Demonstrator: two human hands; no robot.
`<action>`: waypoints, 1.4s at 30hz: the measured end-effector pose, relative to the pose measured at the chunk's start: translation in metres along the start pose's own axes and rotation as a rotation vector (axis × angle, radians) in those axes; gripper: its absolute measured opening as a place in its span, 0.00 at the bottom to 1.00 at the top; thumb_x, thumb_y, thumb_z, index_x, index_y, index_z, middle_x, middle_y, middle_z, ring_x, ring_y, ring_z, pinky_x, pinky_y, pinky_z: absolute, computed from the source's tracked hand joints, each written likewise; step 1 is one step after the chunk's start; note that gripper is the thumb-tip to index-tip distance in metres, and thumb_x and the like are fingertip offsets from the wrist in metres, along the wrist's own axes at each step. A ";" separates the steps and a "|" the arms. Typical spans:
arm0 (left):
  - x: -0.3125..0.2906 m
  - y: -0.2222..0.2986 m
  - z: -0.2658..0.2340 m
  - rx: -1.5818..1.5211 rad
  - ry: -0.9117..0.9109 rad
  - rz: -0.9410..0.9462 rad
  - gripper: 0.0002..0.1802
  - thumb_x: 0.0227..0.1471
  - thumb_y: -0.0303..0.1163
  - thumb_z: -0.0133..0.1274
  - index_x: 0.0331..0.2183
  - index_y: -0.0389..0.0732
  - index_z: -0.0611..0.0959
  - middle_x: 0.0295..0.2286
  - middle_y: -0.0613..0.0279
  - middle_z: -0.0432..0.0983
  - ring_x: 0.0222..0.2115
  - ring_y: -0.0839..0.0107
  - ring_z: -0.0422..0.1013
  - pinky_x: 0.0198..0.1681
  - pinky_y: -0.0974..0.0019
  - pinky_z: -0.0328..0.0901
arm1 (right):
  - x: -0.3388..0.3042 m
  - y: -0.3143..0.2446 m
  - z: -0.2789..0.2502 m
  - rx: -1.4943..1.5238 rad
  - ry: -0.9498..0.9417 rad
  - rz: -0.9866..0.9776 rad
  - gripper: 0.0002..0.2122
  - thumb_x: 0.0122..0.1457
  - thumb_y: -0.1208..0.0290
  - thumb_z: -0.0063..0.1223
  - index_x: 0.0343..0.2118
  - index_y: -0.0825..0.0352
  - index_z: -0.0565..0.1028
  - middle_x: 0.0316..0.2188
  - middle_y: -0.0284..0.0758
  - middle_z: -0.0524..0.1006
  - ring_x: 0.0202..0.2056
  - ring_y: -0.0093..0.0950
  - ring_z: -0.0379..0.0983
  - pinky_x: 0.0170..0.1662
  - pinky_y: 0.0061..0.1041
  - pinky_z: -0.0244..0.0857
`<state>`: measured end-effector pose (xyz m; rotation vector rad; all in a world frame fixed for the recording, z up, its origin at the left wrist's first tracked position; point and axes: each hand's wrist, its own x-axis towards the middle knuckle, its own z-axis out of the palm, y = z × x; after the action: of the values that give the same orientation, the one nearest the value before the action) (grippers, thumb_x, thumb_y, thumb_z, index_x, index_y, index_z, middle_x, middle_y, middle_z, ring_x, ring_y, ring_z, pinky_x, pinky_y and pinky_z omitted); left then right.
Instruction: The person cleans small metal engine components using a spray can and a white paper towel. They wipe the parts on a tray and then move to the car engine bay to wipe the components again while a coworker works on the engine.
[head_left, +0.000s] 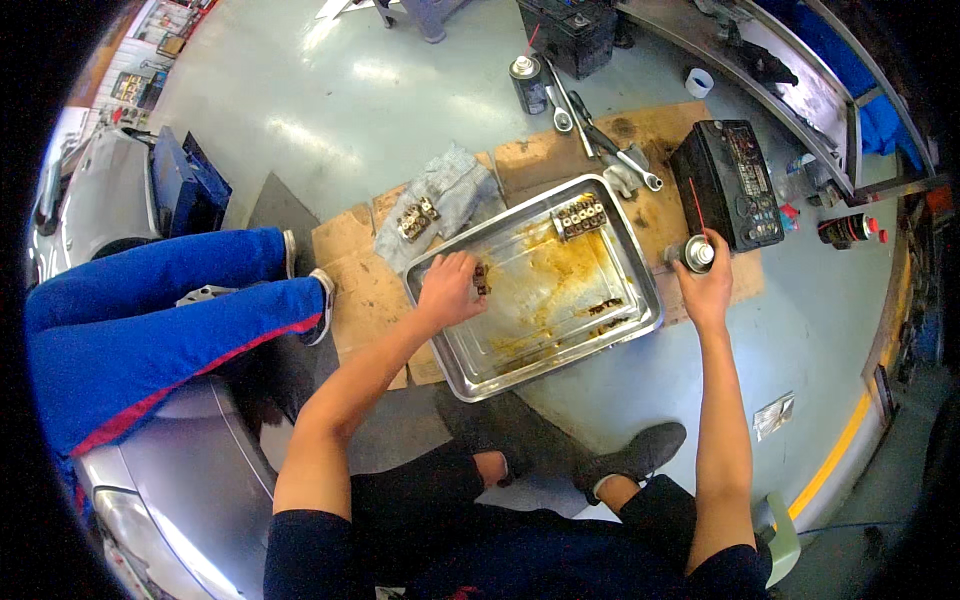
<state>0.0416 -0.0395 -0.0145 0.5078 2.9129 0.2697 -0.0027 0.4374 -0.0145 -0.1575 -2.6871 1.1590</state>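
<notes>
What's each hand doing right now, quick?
Left hand: closed on a small dark part in the metal tray.
Right hand: gripping a spray can.

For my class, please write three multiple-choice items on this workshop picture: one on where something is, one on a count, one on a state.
1. Where is the left hand?
A. inside the metal tray, on a small dark part
B. on the grey rag
C. on the black battery

2. How many spray cans are in view?
A. one
B. two
C. four

3. What is the state of the tray's bottom?
A. clean and dry
B. smeared with brownish residue
C. covered by a lid

Answers:
1. A: the left hand rests at the tray's left end, its fingers at the dark part.
2. B: one spray can is in the right hand, and another can stands on the floor farther off.
3. B: brown-yellow streaks spread over the bare metal.
</notes>
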 end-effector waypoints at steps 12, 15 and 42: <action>0.029 -0.063 -0.028 -0.165 0.180 -0.276 0.26 0.41 0.40 0.71 0.42 0.42 0.82 0.40 0.52 0.78 0.46 0.49 0.74 0.53 0.47 0.67 | -0.004 0.005 0.006 0.026 -0.012 -0.030 0.34 0.52 0.76 0.74 0.63 0.69 0.71 0.59 0.45 0.76 0.61 0.43 0.73 0.67 0.39 0.65; 0.052 -0.093 -0.036 -0.113 0.200 -0.394 0.27 0.41 0.40 0.71 0.44 0.41 0.83 0.42 0.50 0.78 0.47 0.48 0.74 0.55 0.47 0.68 | -0.002 -0.012 0.003 0.000 0.050 -0.063 0.33 0.54 0.77 0.72 0.63 0.70 0.71 0.60 0.45 0.76 0.62 0.42 0.72 0.68 0.39 0.64; 0.008 -0.204 0.035 -0.276 0.198 -0.477 0.46 0.39 0.36 0.77 0.60 0.38 0.76 0.56 0.45 0.71 0.60 0.43 0.67 0.65 0.47 0.65 | 0.029 -0.246 0.290 0.338 -0.746 -0.289 0.22 0.59 0.74 0.66 0.57 0.68 0.75 0.51 0.45 0.79 0.55 0.47 0.76 0.59 0.41 0.70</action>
<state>-0.0233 -0.2210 -0.0916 -0.2681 2.9938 0.6658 -0.1023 0.0693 -0.0244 0.8431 -2.8569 1.8054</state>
